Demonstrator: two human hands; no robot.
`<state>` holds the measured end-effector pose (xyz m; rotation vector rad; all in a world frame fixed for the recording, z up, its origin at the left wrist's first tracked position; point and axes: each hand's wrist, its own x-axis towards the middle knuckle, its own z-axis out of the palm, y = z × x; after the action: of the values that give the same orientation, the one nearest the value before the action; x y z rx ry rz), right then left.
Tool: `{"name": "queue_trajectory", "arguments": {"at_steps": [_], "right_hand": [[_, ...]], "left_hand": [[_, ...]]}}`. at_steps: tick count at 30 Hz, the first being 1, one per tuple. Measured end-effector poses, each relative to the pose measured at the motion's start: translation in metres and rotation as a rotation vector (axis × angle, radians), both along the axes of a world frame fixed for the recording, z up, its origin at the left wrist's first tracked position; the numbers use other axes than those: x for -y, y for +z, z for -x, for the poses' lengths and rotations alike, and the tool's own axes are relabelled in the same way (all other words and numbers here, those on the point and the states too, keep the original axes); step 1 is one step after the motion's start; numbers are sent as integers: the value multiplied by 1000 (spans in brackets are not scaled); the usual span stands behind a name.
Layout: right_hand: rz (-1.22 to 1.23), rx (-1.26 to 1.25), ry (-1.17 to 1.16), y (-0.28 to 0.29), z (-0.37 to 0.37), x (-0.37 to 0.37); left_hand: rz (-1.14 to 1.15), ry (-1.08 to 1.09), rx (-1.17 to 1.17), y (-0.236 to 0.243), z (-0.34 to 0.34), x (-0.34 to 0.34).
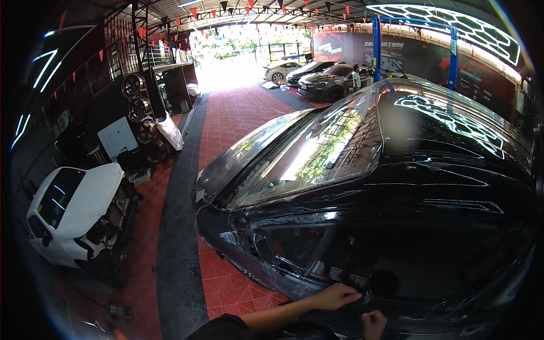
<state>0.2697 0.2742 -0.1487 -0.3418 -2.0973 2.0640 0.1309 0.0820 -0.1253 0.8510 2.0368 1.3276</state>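
Observation:
A glossy black car [408, 175] fills the right side of the view, its side window [396, 260] facing me. My left hand [335, 296] reaches in from the lower edge and hangs in front of the door, just below that window; its fingers are curled together at the tips. Lower and a little to the right, my right hand [374, 324] is closed too, thumb and fingers drawn in. Whatever the two hands pinch, if anything, is too small or thin to make out. Pale smears and wet-looking streaks show along the front pillar and by the mirror area.
At the left stands a white car [73, 215] with its front end stripped. Gold wheels [136, 107] hang stacked beside a white board [117, 139]. Red and dark floor tiles [243, 113] run toward parked cars [323, 79], people [357, 77] and a blue lift post [376, 48].

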Motion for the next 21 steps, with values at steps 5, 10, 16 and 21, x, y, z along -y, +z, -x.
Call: {"name": "queue_trajectory", "arguments": {"at_steps": [5,10,16,21], "right_hand": [[-121,29,-1,7,-2,1],[-242,42,63,13,-4,-1],[-152,1,71,33,-4,8],[-89,24,31,24,-5,6]], "left_hand": [[-65,11,29,7,-3,1],[-54,33,44,15,-3,2],[-85,56,25,18,-4,4],[-33,59,47,19,-5,5]]}}
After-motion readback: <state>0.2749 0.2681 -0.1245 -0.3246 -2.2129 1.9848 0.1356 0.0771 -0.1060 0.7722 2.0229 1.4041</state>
